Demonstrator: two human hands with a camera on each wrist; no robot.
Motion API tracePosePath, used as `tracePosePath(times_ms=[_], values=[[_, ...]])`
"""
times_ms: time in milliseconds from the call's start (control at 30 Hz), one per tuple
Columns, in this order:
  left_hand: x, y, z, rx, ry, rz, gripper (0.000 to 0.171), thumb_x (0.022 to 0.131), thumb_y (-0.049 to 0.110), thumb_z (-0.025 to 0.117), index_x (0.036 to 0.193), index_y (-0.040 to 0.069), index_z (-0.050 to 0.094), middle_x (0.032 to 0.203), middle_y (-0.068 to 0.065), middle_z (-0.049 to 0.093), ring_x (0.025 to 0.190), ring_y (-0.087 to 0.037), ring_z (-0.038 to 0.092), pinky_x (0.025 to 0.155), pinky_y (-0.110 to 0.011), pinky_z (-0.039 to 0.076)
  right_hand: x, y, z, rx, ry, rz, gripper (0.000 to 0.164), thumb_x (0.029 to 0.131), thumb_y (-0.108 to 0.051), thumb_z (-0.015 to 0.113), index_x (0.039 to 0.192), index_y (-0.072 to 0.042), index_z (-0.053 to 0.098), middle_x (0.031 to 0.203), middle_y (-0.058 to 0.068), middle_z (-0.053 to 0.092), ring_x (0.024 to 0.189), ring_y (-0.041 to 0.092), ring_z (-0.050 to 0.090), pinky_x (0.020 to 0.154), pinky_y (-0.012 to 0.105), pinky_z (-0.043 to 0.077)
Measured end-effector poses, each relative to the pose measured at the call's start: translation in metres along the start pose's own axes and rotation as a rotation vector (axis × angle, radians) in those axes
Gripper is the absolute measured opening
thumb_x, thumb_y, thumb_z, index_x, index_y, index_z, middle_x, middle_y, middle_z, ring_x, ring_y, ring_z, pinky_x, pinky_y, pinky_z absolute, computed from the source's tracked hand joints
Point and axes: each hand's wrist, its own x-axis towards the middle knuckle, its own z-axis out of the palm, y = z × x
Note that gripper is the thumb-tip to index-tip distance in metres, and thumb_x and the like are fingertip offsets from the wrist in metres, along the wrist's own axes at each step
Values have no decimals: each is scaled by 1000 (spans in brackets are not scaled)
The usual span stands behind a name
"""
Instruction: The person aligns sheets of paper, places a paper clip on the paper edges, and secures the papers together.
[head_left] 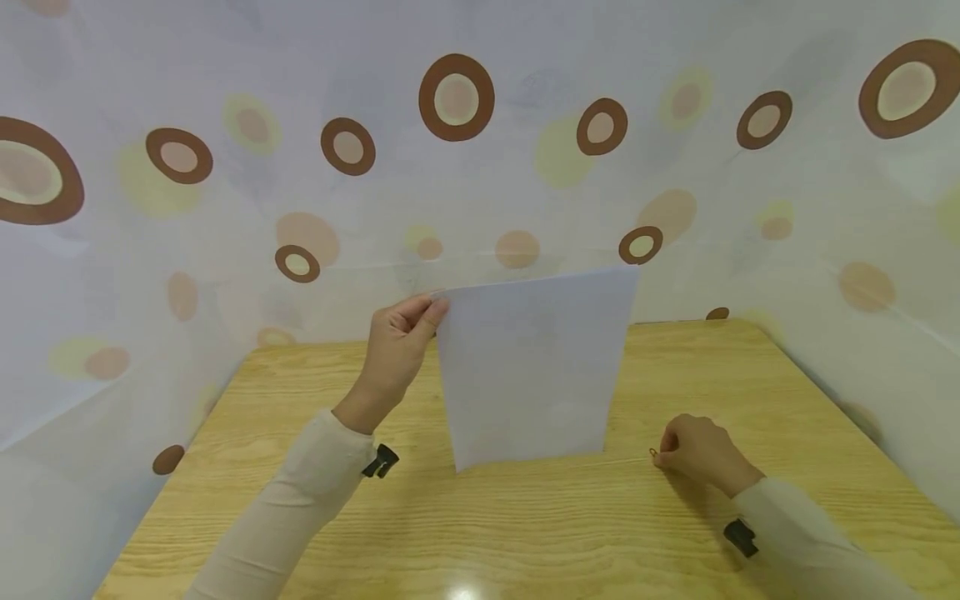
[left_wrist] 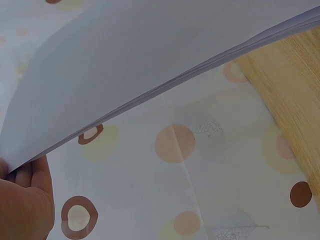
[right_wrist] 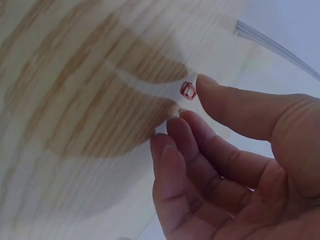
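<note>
My left hand (head_left: 397,342) pinches a thin stack of white paper (head_left: 540,367) at its upper left corner, thumb in front. The stack hangs upright above the wooden table. Its layered sheet edges show in the left wrist view, where part of the left hand (left_wrist: 25,200) appears at the lower left. Low at the tabletop on the right, my right hand (head_left: 701,450) has its fingertips beside a small copper-red paper clip (head_left: 653,452). In the right wrist view the paper clip (right_wrist: 188,91) sits at the thumb tip, with a gap between thumb and fingers.
The pale wooden table (head_left: 555,533) spreads under both hands. White cloth (head_left: 480,192) with brown and pastel circles stands behind the table and along both sides. Each sleeved wrist carries a black clip-like piece, one on the left sleeve (head_left: 381,461).
</note>
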Motion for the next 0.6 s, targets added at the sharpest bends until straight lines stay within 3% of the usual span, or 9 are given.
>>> tracePosePath(times_ms=[167, 333, 600], values=[[0, -2, 0, 5, 3, 4, 25, 97, 12, 57, 97, -11, 67, 64, 5, 61, 60, -7, 49, 58, -20, 41, 2, -1, 2, -37, 10, -13, 13, 81, -8, 73, 73, -7, 63, 72, 0, 59, 62, 15, 52, 55, 33, 44], [0, -2, -1, 15, 8, 13, 25, 97, 11, 58, 101, -11, 68, 71, 6, 66, 64, -7, 57, 62, -21, 47, 5, -1, 3, -56, 0, -27, 11, 82, -4, 70, 73, -6, 63, 72, 0, 59, 62, 15, 52, 55, 34, 45], [1, 0, 2, -2, 11, 10, 25, 97, 10, 58, 97, -13, 68, 71, 5, 66, 65, -7, 57, 61, -20, 46, 4, -1, 3, -73, -16, -41, 11, 83, -4, 68, 74, -5, 62, 71, 0, 59, 62, 15, 51, 56, 33, 44]])
